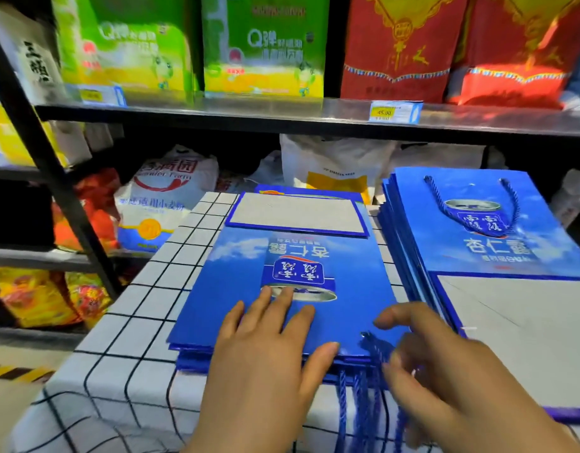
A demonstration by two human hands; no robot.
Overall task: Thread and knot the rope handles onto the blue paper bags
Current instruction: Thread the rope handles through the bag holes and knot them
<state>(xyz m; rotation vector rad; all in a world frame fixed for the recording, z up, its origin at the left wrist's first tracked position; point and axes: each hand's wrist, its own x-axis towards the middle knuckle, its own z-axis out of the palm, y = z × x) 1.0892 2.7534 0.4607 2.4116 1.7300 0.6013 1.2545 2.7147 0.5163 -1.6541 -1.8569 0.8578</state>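
Observation:
A stack of flat blue paper bags (249, 273) lies in the middle of the checked tablecloth (144, 322). My left hand (269, 354) rests flat on the top bag, fingers straight, thumb at its near edge. My right hand (452, 377) hovers at the bag's near right corner, fingers loosely bent around a metal eyelet (364, 335). Blue rope handles (363, 407) hang from under that corner over the table's front; the fingers blur near them and I cannot tell whether they pinch one. To the right is a second stack of blue bags (478, 250) with a rope handle (511, 204) fitted.
A black metal shelf (282, 112) stands behind the table, carrying green boxes (262, 44) and red bags (399, 47). Flour sacks (161, 197) and packets fill the lower shelves at left. A yellow-black floor stripe (17, 371) is at lower left.

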